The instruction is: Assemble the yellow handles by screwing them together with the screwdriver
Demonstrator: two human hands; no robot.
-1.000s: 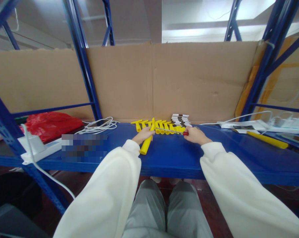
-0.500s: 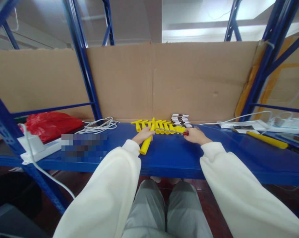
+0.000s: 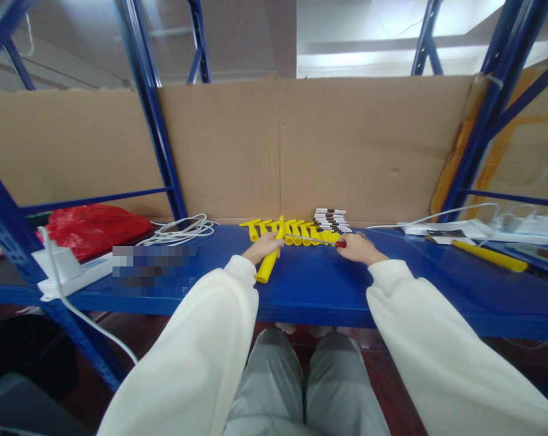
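My left hand (image 3: 263, 246) is wrapped round a yellow tube-like handle (image 3: 267, 266), whose wide lower end points toward me above the blue shelf. In my right hand (image 3: 359, 248) is a screwdriver with a red handle (image 3: 341, 244). Its thin metal shaft (image 3: 312, 240) reaches left, and its tip meets or nearly meets the upper part of the yellow handle. Behind both hands lies a row of similar yellow T-shaped pieces (image 3: 304, 233). A stack of small white-and-dark pieces (image 3: 330, 219) stands at the right end of that row.
Cardboard (image 3: 346, 145) closes off the shelf's back between blue posts. To the left are a red plastic bag (image 3: 96, 227), a coiled white cable (image 3: 183, 229) and a white power strip (image 3: 80, 272). A longer yellow piece (image 3: 491, 257) lies at right near white cables.
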